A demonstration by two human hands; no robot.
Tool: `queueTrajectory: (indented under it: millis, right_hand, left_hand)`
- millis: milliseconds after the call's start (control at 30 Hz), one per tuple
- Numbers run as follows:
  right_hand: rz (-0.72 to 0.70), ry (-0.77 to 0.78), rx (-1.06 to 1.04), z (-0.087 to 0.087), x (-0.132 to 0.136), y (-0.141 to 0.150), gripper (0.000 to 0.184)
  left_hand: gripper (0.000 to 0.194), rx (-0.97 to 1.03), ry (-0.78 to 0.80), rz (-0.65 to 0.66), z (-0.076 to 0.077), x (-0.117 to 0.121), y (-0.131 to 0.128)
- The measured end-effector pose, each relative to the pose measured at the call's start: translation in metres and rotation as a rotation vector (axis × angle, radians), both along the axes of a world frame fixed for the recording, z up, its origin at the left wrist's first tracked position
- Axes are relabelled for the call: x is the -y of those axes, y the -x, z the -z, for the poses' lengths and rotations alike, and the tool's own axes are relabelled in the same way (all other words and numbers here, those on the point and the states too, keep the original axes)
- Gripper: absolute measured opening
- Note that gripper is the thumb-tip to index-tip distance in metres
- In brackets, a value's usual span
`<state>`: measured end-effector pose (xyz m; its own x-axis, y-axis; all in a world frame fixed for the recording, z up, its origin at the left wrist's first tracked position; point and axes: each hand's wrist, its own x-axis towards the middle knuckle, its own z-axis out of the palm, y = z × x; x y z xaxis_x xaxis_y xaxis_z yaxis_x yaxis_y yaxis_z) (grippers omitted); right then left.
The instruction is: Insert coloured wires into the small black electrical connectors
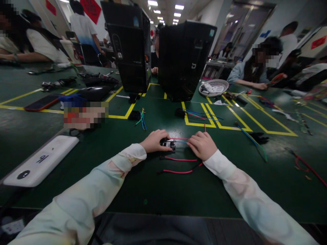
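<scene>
My left hand (154, 141) is closed around a small black plastic part (172, 145) with an open, frame-like end, just above the green table. From that part a red wire (179, 139) and a thin bluish wire run right into my right hand (203, 145), whose fingers are pinched on them. One red end sticks up behind the right fingers. Two short red wires with black ends lie just below the hands, an upper one (182, 159) and a lower one (177, 171). How the wires join the black part is too small to tell.
Two black computer towers, left (127, 51) and right (185, 61), stand at the back. Black parts with coloured wires (196, 114) lie ahead on the yellow-taped table (143, 194). A white device (42, 160) sits left, a white basket (214, 87) back right. Other people sit around.
</scene>
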<state>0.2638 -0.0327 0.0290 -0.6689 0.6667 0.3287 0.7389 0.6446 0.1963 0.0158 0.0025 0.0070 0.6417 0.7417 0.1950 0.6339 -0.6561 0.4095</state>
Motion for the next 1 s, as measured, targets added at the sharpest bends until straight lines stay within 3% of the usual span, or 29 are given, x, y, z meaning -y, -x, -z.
queueTrajectory:
  millis: [100, 267, 433, 633, 800, 1000]
  right_hand:
    - [0.031, -0.009, -0.008, 0.0009, -0.0011, -0.0009, 0.029]
    - [-0.112, 0.073, 0.041, 0.0002, 0.0004, -0.0016, 0.027]
    - [0.026, -0.014, 0.007, -0.0010, -0.0020, -0.0032, 0.030]
    - [-0.062, 0.021, 0.023, 0.0006, -0.0020, -0.0040, 0.028]
    - [0.013, -0.039, -0.049, 0.0023, -0.0035, -0.0049, 0.028]
    - [-0.102, 0.039, -0.040, 0.0004, -0.0004, -0.0044, 0.027]
  left_hand:
    - [0.046, 0.000, 0.003, -0.005, -0.0006, 0.0000, 0.0001]
    - [0.045, 0.002, 0.012, -0.006, -0.0015, 0.0002, -0.0001]
    - [0.046, 0.004, 0.011, -0.001, -0.0006, -0.0008, -0.0001]
    - [0.047, 0.001, 0.010, 0.000, 0.0004, -0.0012, 0.0004]
    - [0.047, -0.003, -0.003, -0.002, 0.0006, -0.0007, 0.0010]
    - [0.047, -0.002, -0.002, -0.002, 0.0000, -0.0006, 0.0007]
